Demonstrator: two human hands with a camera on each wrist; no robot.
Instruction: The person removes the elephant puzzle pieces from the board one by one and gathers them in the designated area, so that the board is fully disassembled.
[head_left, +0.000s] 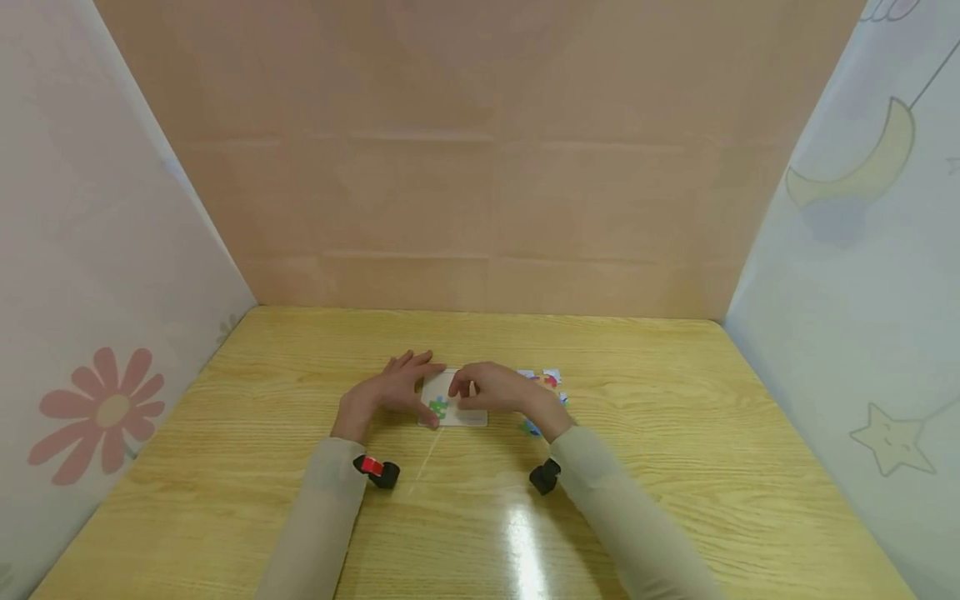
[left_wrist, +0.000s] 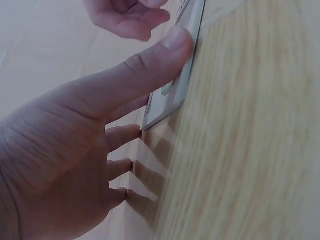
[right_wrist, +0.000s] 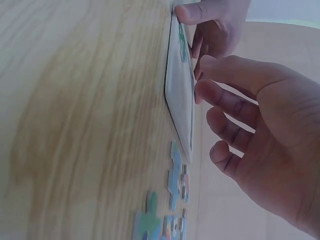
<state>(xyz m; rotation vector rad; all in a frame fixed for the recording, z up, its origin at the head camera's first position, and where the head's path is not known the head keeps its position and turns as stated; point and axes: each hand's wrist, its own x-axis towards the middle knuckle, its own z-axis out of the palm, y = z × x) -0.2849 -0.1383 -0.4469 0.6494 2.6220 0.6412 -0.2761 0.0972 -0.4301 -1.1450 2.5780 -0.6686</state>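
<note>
A pale, flat puzzle tray [head_left: 468, 419] lies on the table, with green puzzle pieces [head_left: 438, 407] in its near left part. My left hand [head_left: 390, 389] spans the tray's left end. Its thumb rests at the near edge, and the other fingers stretch toward the far left side, their tips low at the tabletop in the left wrist view. Over the tray hovers my right hand [head_left: 495, 387], fingers loosely bent. In the right wrist view a gap shows between its thumb and index finger, with nothing visible in it.
Several loose, colourful puzzle pieces [head_left: 552, 377] lie to the right of the tray, partly hidden by the right hand and wrist. A brown back panel [head_left: 480, 208] and printed side panels [head_left: 862, 333] surround the wooden table [head_left: 637, 392].
</note>
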